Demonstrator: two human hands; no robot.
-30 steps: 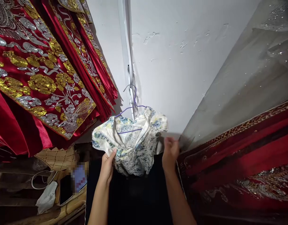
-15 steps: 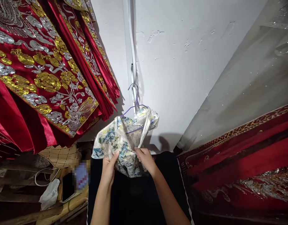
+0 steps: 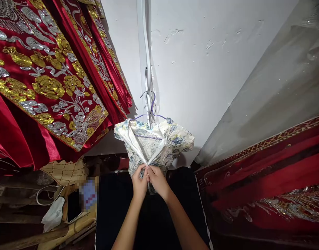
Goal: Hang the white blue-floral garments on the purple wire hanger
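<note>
A short-sleeved floral dress (image 3: 179, 139) in white, blue and yellow hangs on a thin purple hanger (image 3: 153, 107), its neck a deep V. Both my hands meet at the point of the V. My left hand (image 3: 140, 180) pinches the left front edge of the dress. Close against it, my right hand (image 3: 156, 178) pinches the right front edge. Whatever lies right between the fingertips is too small to make out. The lower part of the dress is hidden behind my hands.
Red garments with gold and silver embroidery (image 3: 58, 86) hang at the left. A clear-covered red garment (image 3: 266, 173) is at the right. Below left, a phone (image 3: 74, 206), a white crumpled bag (image 3: 53, 214) and a cable lie on a wooden surface. Behind stands a white wall (image 3: 196, 80).
My hands have come together and moved up slightly at the front of the dress. The dress has turned to face me, with both front edges drawn to one point.
</note>
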